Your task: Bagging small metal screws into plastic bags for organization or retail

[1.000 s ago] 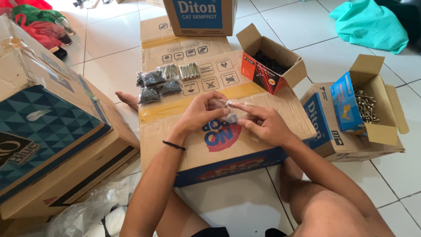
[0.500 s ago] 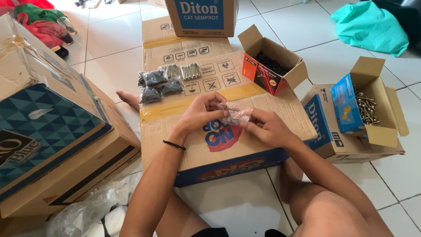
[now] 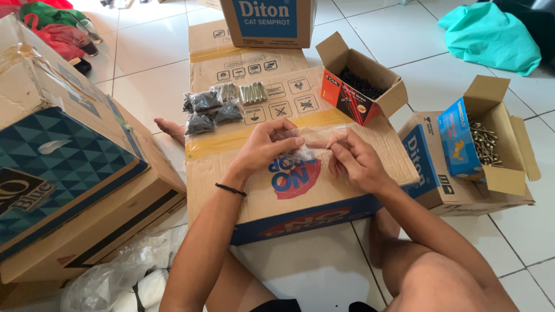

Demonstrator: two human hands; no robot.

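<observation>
Head view looks down on both hands meeting over a flat cardboard box (image 3: 300,173) that serves as a work surface. Between them is a small clear plastic bag (image 3: 303,151), lying just above the box's red and blue print.

To do this step well, the bag's mouth should stay level and taut between the two pinches, its weight resting on the cardboard so nothing spills while the top edge is worked.

Left hand (image 3: 267,145) is curled nearly closed, thumb and fingertips pinching the bag's left edge. Right hand (image 3: 354,159) is likewise closed to a fine pinch on the bag's right edge, its other fingers loosely bent. What the bag contains is hard to make out through the glare, possibly a few small fasteners.

Filled packets of dark screws (image 3: 207,110) and a row of silvery pieces (image 3: 245,92) lie further up the box. An open carton of black screws (image 3: 361,86) sits near the right hand, and a carton of gold screws (image 3: 491,138) lies well apart.
</observation>
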